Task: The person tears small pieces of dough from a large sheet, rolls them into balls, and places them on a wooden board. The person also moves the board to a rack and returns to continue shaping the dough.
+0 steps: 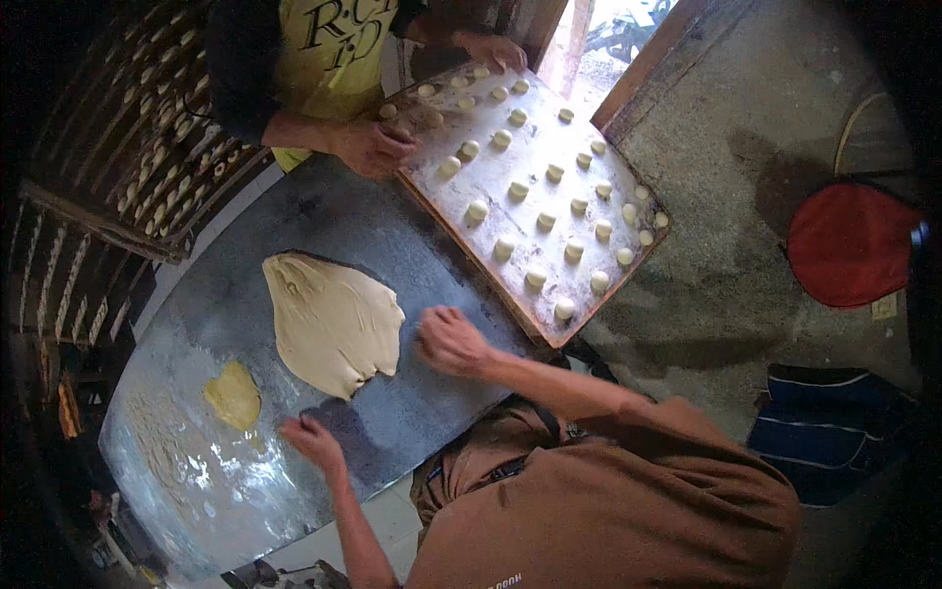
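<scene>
A large, flattened slab of pale dough (334, 319) lies on the dark metal worktable (334, 211), its near edge ragged. My right hand (451, 341) is just right of the dough, apart from it, with the fingers curled closed; whatever may be inside them is hidden. Near the table's front edge my left hand (314, 442) hovers with loosely bent fingers apart and nothing visible in them. Left of that hand sits a smaller yellowish lump (234, 396), perhaps fat or dough.
Across the table a person in a yellow top holds a wood-edged tray (471, 240) dotted with several small dough balls (517, 191). Racks (162, 187) of dough pieces stand at the far left. A red round seat (852, 243) and dark blue cloth (819, 422) are on the right.
</scene>
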{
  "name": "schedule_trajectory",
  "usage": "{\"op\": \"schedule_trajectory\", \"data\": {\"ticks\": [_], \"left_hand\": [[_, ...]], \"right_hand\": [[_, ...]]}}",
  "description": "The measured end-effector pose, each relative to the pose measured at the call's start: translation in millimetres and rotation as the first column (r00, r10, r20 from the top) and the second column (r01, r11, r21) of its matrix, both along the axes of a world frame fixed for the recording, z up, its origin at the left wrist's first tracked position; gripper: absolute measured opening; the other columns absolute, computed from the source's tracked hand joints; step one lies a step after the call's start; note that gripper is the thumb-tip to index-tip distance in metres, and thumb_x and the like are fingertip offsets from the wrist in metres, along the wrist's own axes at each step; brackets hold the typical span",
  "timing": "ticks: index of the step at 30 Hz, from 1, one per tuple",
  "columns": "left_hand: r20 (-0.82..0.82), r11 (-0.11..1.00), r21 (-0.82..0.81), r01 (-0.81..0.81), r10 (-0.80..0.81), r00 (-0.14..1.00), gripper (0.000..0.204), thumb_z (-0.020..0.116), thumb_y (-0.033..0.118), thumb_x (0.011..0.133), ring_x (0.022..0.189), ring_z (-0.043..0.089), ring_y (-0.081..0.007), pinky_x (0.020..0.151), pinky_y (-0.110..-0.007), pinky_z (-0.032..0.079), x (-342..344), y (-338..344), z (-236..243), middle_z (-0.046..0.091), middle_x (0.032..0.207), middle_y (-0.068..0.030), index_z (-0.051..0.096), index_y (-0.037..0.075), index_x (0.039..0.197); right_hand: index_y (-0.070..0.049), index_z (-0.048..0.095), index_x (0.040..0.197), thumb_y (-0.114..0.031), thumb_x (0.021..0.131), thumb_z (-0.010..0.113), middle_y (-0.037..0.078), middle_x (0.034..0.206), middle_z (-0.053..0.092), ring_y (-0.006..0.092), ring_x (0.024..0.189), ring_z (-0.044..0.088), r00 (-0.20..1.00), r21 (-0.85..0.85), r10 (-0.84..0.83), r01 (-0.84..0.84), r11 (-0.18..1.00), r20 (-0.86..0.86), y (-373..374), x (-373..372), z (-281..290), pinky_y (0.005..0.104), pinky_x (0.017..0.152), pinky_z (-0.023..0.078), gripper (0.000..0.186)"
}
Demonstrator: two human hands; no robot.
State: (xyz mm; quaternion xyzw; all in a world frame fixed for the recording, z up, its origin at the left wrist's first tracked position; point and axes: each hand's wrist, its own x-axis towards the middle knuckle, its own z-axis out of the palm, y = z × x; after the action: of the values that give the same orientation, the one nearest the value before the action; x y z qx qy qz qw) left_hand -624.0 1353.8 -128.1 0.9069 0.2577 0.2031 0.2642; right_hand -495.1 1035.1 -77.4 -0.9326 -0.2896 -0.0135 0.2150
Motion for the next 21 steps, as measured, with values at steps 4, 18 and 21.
{"op": "schedule_trajectory", "data": {"ticks": [4, 18, 21], "left_hand": [[0.076, 0.974, 0.164, 0.156, -0.170, 0.982, 0.021, 0.056, 0.003, 0.097, 0.095, 0.056, -0.0351, 0.087, -0.049, 0.046, -31.6, -39.0, 3.6, 0.052, 0.105, -0.0227, 0.041, -0.005, 0.111], [-0.189, 0.922, 0.051, 0.384, -0.368, 0.910, 0.028, 0.064, 0.002, 0.073, 0.101, 0.054, -0.0378, 0.090, -0.049, 0.044, -39.8, -10.2, 70.7, 0.054, 0.103, -0.0172, 0.056, 0.000, 0.099], [-0.340, 0.918, -0.067, 0.390, -0.389, 0.856, 0.024, 0.065, 0.002, 0.072, 0.099, 0.056, -0.0364, 0.091, -0.049, 0.045, -36.0, -9.8, 87.5, 0.053, 0.101, -0.0157, 0.058, -0.002, 0.094]], "right_hand": [[0.000, 0.053, 0.094, -0.013, 0.082, 0.064, 0.015, 0.091, 0.049, 0.0319, 0.087, 0.053, 0.982, 0.048, 0.135, -0.142, 0.989, 0.131, 9.1, -61.8, -3.6, 0.0408, 0.077, 0.044, 0.021], [-0.006, 0.053, 0.099, -0.021, 0.090, 0.055, 0.009, 0.098, 0.049, 0.0248, 0.095, 0.051, 0.995, 0.018, 0.079, -0.080, 0.997, 0.066, -77.5, -26.9, -6.0, 0.0370, 0.080, 0.042, 0.018], [-0.004, 0.055, 0.103, -0.019, 0.087, 0.058, 0.009, 0.102, 0.053, 0.0246, 0.098, 0.052, 1.000, 0.033, -0.018, 0.017, 0.999, 0.018, -66.6, -35.7, 44.6, 0.0341, 0.080, 0.043, 0.022]]}}
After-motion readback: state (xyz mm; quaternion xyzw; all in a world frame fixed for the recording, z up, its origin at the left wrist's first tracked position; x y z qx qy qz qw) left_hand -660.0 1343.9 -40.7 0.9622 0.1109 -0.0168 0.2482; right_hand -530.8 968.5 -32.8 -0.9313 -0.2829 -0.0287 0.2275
